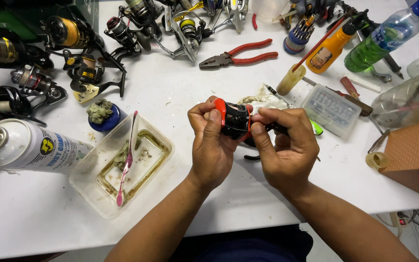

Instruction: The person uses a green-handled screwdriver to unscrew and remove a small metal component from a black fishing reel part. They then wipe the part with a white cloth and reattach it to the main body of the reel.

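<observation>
both hands meet over the middle of the white tabletop [180, 92], clasped around a small black and red fishing reel [233, 121]. the left hand [212, 148] grips its red-trimmed end, thumb pressed along the side; the right hand [287, 148] pinches the other end with thumb and fingers. most of the reel is buried between the fingers, so its shape and any loose parts are hard to make out. a dark piece shows just under it, partly hidden by the right hand.

behind the hands lies a crumpled whitish rag [260, 97], mostly covered. to the left sits a clear plastic tray [158, 138] with grimy residue, a pink toothbrush [128, 160] resting across it. a white spray can [30, 145] lies at the left edge, its tip cut off. a cluster of spinning reels [81, 63] crowds the upper left, some cropped by the frame. red-handled pliers [241, 56] lie near the top centre. an orange bottle [328, 48], a green bottle [384, 39] and a small clear parts box [331, 109] stand on the right; a brown woven basket [408, 155] is cut off at the right edge.
</observation>
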